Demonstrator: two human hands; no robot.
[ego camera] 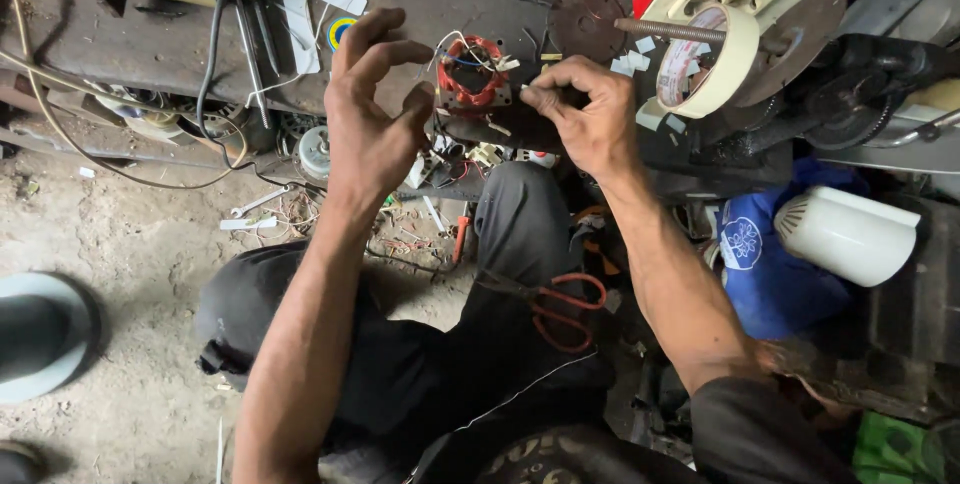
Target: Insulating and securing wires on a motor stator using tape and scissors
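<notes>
Copper coil [470, 74] with red wrapping sits on the bench edge between both hands, already wound, its white and blue wires still loose. Left hand [372, 114] hovers with fingers spread wide; right hand [585, 114] pinches a small white strip beside it.

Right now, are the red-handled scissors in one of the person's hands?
No, the red-handled scissors lie on the person's lap, while the left hand and right hand work at the motor stator.
</notes>
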